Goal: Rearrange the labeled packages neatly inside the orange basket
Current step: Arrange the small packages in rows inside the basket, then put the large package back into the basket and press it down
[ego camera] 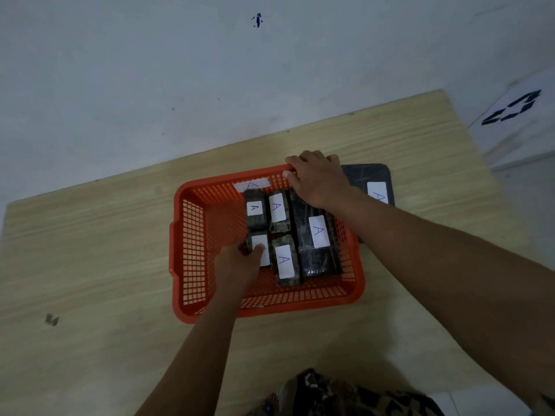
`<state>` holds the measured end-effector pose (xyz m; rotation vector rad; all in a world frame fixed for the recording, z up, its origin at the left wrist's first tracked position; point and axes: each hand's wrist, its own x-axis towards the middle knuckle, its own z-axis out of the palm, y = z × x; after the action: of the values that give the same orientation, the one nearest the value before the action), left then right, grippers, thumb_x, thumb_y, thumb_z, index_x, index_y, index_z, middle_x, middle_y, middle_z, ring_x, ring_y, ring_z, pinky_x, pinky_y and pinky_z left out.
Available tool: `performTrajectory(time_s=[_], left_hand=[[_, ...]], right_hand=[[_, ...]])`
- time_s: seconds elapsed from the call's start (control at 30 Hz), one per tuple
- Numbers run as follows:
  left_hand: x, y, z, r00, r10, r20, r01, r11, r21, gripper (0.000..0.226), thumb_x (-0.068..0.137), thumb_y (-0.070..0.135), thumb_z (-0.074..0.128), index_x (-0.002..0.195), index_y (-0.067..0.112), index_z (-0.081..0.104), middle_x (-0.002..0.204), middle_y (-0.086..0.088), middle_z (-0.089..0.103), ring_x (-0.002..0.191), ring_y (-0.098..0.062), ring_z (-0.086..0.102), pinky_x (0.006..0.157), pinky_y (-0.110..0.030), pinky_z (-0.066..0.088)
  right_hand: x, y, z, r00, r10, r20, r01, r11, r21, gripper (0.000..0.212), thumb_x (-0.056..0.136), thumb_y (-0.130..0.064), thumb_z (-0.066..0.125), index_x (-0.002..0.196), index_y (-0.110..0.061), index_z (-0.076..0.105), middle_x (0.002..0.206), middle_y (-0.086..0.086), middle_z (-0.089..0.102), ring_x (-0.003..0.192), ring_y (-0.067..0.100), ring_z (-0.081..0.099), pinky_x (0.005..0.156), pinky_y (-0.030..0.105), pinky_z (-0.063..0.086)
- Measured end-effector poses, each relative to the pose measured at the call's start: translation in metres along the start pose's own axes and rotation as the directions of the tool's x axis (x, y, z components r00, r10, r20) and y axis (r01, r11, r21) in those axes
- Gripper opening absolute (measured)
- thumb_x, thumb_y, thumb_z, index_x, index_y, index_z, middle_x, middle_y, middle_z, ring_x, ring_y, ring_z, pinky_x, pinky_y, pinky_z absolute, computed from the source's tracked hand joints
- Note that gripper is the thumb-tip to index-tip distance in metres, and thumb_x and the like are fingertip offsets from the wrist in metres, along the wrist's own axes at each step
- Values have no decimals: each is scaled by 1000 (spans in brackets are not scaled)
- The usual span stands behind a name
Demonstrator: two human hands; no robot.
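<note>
An orange mesh basket point(192, 250) sits on a wooden table. Inside lie several dark packages with white "A" labels: two small ones at the back point(255, 210) point(277, 210), one at the front middle point(285, 261), and a long one point(318, 235) along the right wall. My left hand point(240, 262) reaches into the basket and grips a small front-left package point(259, 244), thumb on its label. My right hand point(318, 178) rests on the basket's far rim, fingers curled over it. Another dark labeled package point(372, 181) lies outside, behind the basket's right corner.
The wooden table point(90, 265) stands against a pale wall point(150, 70). A white "A" label point(252, 185) is stuck on the basket's back wall. A white box with black marks point(516, 115) stands at the far right. The basket's left half holds no packages.
</note>
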<state>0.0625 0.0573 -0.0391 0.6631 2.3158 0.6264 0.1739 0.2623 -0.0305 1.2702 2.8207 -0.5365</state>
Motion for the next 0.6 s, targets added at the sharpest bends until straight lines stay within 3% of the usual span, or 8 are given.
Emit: performTrajectory(time_s=[0.13, 0.2, 0.27, 0.33, 0.47, 0.53, 0.6], left_hand=[[-3, 5, -11, 983, 155, -101, -143, 983, 111, 23, 89, 38, 61, 74, 21, 64, 64, 4, 65, 56, -12, 62, 51, -29, 51], [-5, 4, -19, 959, 232, -162, -209, 967, 145, 22, 90, 40, 56, 79, 23, 65, 67, 8, 64, 58, -9, 61, 53, -27, 50], [-5, 2, -26, 942, 268, -204, -244, 960, 135, 20, 90, 41, 54, 89, 25, 65, 75, 10, 66, 64, -7, 61, 58, -29, 52], [-4, -2, -31, 918, 322, -231, -297, 945, 137, 20, 90, 40, 55, 96, 25, 65, 85, 10, 67, 73, -8, 62, 63, -30, 50], [-1, -10, -32, 897, 400, -188, -357, 907, 223, 37, 91, 43, 52, 118, 19, 60, 108, -1, 68, 94, -19, 63, 79, -42, 54], [-2, -12, -31, 901, 401, -165, -349, 896, 275, 48, 92, 47, 49, 129, 17, 53, 122, -8, 64, 108, -24, 60, 87, -48, 52], [-6, -11, -30, 888, 427, -170, -363, 879, 310, 52, 93, 44, 50, 136, 14, 47, 133, -11, 56, 120, -28, 53, 94, -49, 48]], right_hand=[[-21, 8, -11, 979, 109, -173, -70, 974, 215, 45, 101, -43, 39, 135, -18, 54, 136, 8, 56, 126, 26, 48, 104, 47, 33], [-39, 17, -13, 911, 290, -292, -178, 918, 355, 43, 100, -41, 41, 129, -14, 59, 129, 9, 60, 120, 26, 52, 101, 46, 39], [-59, 30, -8, 817, 478, -323, -329, 846, 420, 43, 98, -39, 44, 127, -12, 60, 130, 10, 59, 120, 29, 51, 99, 47, 40], [-79, 43, 2, 732, 627, -267, -492, 757, 429, 47, 98, -41, 47, 133, -11, 53, 137, 11, 52, 126, 31, 45, 99, 48, 37], [-110, 60, 24, 578, 816, 6, -724, 510, 465, 74, 88, -54, 61, 140, -6, 39, 143, 15, 42, 130, 35, 41, 100, 50, 38], [-118, 65, 35, 532, 841, 98, -749, 414, 517, 78, 80, -58, 68, 132, -5, 45, 136, 16, 47, 125, 35, 46, 98, 48, 42], [-124, 68, 38, 520, 846, 115, -665, 317, 676, 72, 74, -53, 77, 121, -6, 49, 125, 14, 56, 113, 32, 55, 90, 40, 49]])
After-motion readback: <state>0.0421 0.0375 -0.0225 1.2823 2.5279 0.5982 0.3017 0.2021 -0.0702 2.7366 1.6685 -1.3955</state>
